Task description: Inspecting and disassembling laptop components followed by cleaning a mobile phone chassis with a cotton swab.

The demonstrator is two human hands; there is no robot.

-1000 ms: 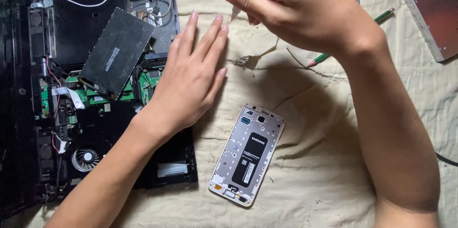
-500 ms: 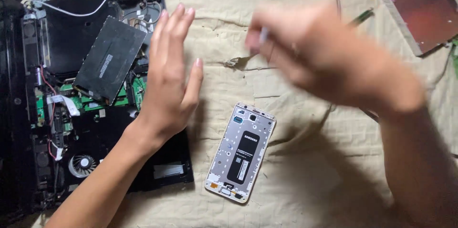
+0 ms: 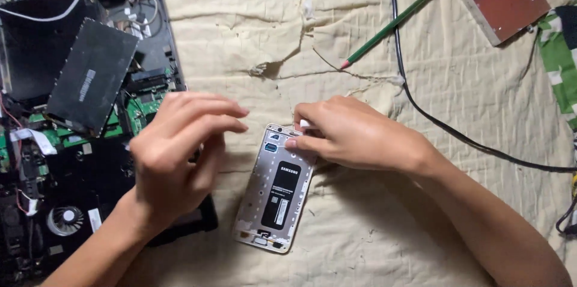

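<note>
Right hand on the top end of the opened phone

The right hand (image 3: 354, 137) is closed on a small white bit (image 3: 303, 123), maybe a tool, at the top of the phone (image 3: 275, 189). The phone's long side runs down toward the person. The left hand (image 3: 177, 155) is held open, just beside it.

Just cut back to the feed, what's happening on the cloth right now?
A person is working on an opened phone lying on a cream cloth. The right hand rests on the phone's top end, pinching something small and white. The left hand hovers open just left of it, above the edge of a dismantled laptop. A green pencil and black cable lie farther back.
</note>
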